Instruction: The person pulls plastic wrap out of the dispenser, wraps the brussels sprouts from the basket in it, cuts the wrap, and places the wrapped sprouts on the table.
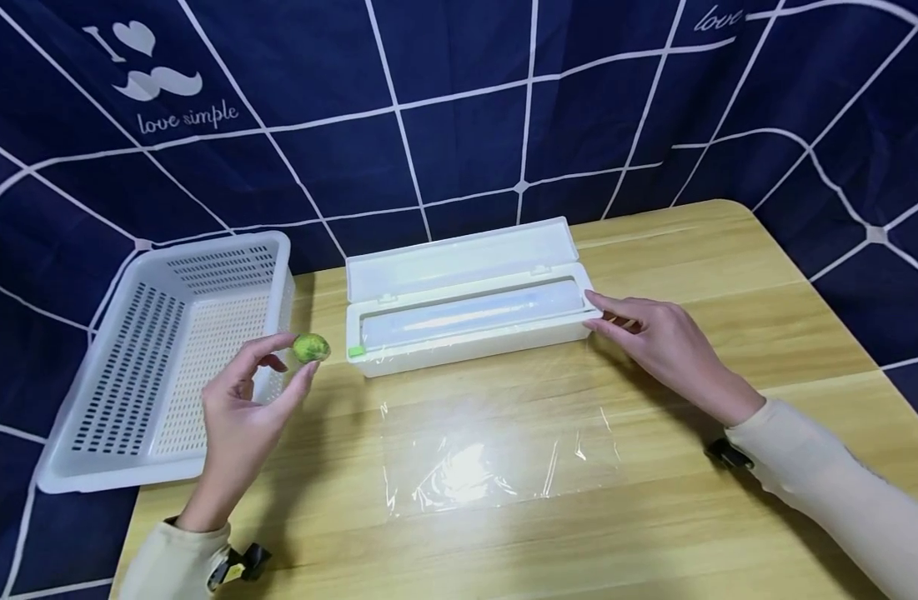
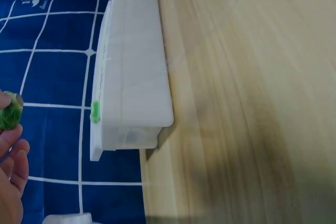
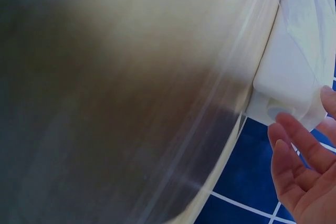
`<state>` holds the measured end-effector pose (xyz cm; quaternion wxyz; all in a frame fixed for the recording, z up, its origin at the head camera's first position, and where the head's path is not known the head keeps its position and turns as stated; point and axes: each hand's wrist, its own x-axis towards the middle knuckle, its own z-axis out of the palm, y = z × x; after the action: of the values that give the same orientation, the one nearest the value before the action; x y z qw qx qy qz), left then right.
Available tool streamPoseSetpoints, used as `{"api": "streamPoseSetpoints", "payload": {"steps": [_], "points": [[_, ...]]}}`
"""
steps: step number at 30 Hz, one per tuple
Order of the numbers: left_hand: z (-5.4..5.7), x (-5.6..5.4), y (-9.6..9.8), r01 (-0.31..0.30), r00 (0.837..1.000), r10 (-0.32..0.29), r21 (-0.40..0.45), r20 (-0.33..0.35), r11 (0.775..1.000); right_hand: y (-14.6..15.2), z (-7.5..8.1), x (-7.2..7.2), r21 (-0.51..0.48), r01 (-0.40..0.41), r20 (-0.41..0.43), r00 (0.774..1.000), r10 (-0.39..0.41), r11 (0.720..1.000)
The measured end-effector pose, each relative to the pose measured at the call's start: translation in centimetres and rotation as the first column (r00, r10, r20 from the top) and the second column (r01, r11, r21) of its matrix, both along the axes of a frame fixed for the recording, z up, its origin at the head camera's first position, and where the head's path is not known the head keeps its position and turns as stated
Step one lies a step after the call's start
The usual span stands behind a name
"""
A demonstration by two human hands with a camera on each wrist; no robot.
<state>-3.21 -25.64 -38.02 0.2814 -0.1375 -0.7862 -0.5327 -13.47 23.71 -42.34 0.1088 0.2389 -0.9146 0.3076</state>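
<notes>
Clear film (image 1: 504, 471): right up front, flat on the wood, creased and shining; looks thin, limp and clingy, so 2 corners make the best hold; can't tell whether it joins the roll.
Left hand (image 1: 237, 417): up off the table, thumb and fingertips clamped on the sprout.
Green sprout (image 1: 311, 347): there it is, in that pinch, left of the white box; should be light, firm and apt to roll, so a grip across its 2 sides suits it.
Right hand (image 1: 661, 342): in from the right, thumb and fingers gripping the box's right end.
White box (image 1: 481, 346): stiff-looking plastic, lid (image 1: 459, 258) tipped back; probably light enough to skid, making that end a sound place to steady it.
Film roll (image 1: 469, 315): inside the box, glossy, likely slippery.
Basket (image 1: 121, 479): slotted, off left, its right wall crowding the left hand's side.
Table (image 1: 766, 275): open wood right of the box, running to a rounded far corner.
Blue cloth (image 1: 466, 150): hanging behind, closing off the room beyond the lid.
</notes>
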Motion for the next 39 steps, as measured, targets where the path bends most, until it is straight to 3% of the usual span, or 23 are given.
{"api": "streamPoseSetpoints", "payload": {"steps": [11,21,25,29,39], "points": [[-1.2,0.0,2.0,0.111,0.992,-0.114,-0.072,-0.050,0.991,0.0,0.1,0.0,-0.008,0.006,0.017,1.000,-0.005,1.000],[-2.7,0.2,5.1,0.154,0.986,-0.145,-0.130,0.076,0.980,0.2,0.2,-0.2,-0.006,0.002,0.011,1.000,-0.002,1.000],[-3.3,0.4,6.4,0.210,0.974,-0.199,-0.111,0.104,0.971,0.2,0.2,-0.2,-0.011,-0.001,0.012,1.000,0.001,1.000],[-3.9,0.7,7.3,0.257,0.962,-0.246,-0.095,0.118,0.962,0.1,0.1,-0.1,-0.019,-0.007,0.005,1.000,0.007,1.000],[-5.1,0.8,8.9,0.305,0.948,-0.294,-0.083,0.123,0.949,0.1,0.0,-0.2,-0.023,0.004,0.017,1.000,-0.003,1.000]]}}
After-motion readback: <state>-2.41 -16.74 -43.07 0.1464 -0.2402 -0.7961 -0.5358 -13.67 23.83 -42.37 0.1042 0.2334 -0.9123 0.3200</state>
